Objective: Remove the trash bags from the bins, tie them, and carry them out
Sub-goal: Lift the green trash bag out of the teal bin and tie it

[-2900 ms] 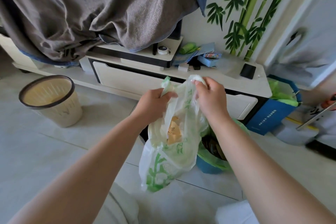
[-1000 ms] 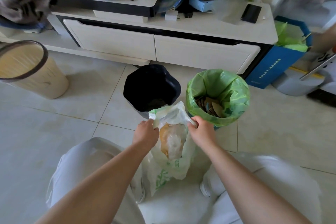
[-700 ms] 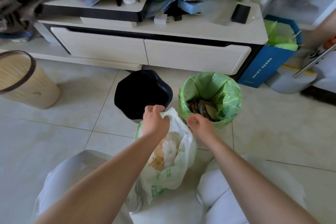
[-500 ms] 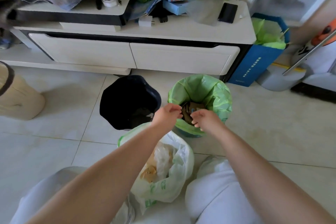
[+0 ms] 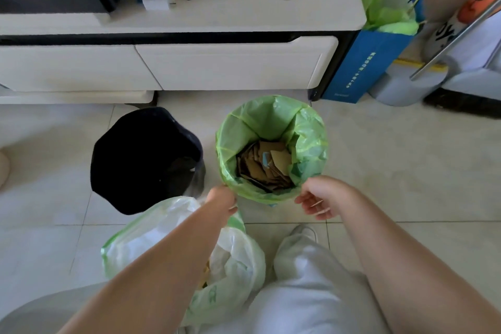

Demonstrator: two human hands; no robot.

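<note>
A green trash bag [image 5: 309,141] lines a round bin and holds cardboard scraps. My left hand [image 5: 221,199] is at the near left of its rim with the fingers curled; whether it grips the liner is not visible. My right hand [image 5: 321,198] hovers at the near right of the rim, fingers apart and empty. A white bag with green print [image 5: 235,268] lies slack on the floor between my legs, partly under my left forearm, its mouth loose. The black bin [image 5: 143,157] to the left has no bag in it.
A white TV cabinet [image 5: 230,68] with drawers stands right behind both bins. A blue paper bag [image 5: 363,62] with green plastic sits at its right end, beside a pale bucket [image 5: 406,87] with a metal pole. Tiled floor spreads left and right.
I lowered the white bag to the floor and let go of it. Both hands moved forward to the green-lined bin and spread to either side of its near rim.
</note>
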